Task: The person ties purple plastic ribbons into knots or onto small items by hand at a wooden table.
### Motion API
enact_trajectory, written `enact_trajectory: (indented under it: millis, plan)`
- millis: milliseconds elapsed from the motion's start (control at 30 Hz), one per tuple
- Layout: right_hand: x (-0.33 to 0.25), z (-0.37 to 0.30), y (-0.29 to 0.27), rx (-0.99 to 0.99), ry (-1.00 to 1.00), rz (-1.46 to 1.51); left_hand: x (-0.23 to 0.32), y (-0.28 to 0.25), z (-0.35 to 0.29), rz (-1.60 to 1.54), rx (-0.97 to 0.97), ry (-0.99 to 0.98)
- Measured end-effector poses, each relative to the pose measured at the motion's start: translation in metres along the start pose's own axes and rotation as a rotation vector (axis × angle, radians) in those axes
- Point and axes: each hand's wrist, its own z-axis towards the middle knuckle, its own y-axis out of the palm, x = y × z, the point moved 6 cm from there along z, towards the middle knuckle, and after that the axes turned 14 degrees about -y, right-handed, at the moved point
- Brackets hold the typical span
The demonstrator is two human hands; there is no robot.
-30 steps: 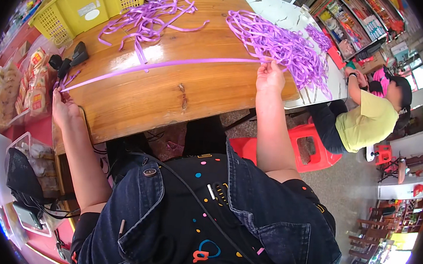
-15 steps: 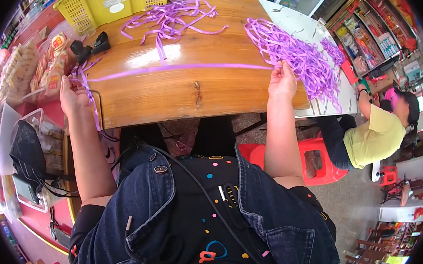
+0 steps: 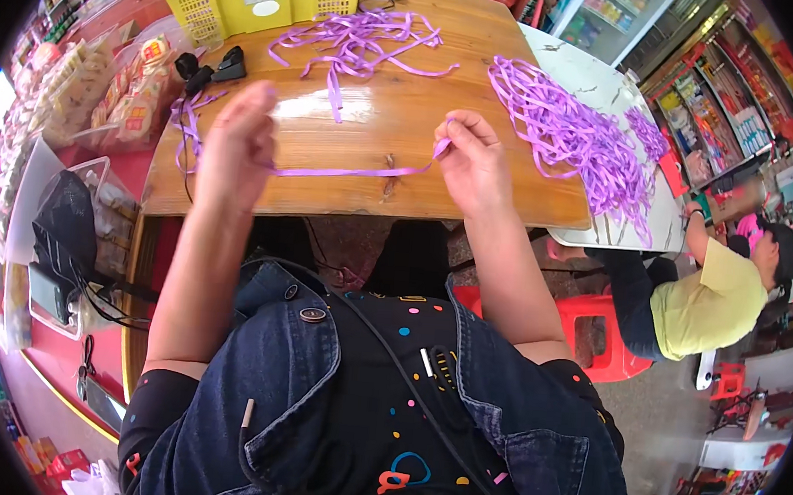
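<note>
R hand (image 3: pixel 469 151) pinches ribbon (image 3: pixel 356 172) | L hand (image 3: pixel 241 149) by ribbon's left part, blurred, can't tell grip | ribbon btwn hands, over near table (image 3: pixel 519 201) | big pile (image 3: pixel 577 136) far right, small pile (image 3: pixel 367 41) far mid | prob. best: keep ribbon untwisted, lightly taut, clear of piles

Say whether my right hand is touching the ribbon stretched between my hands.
Touching. The head view shows the right hand pinching the ribbon at the thumb and fingertips.

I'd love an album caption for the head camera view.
A purple ribbon runs between left hand and right hand over a wooden table, yellow basket behind.
</note>
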Motion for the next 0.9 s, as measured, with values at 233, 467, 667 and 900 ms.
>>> enact_trajectory:
  millis: [233, 467, 667, 900]
  plan:
    - [0.002, -0.015, 0.041, -0.131, 0.030, -0.139, -0.058, 0.056, -0.022, 0.090, -0.202, -0.314]
    - [0.003, -0.019, 0.050, -0.188, -0.025, -0.491, -0.074, 0.055, -0.009, 0.093, -0.274, -0.425]
    - [0.009, -0.018, 0.053, -0.214, -0.056, -0.605, -0.079, 0.048, 0.001, 0.088, -0.281, -0.431]
    - [0.022, -0.011, 0.052, -0.213, -0.021, -0.663, -0.075, 0.034, 0.012, 0.098, -0.269, -0.415]
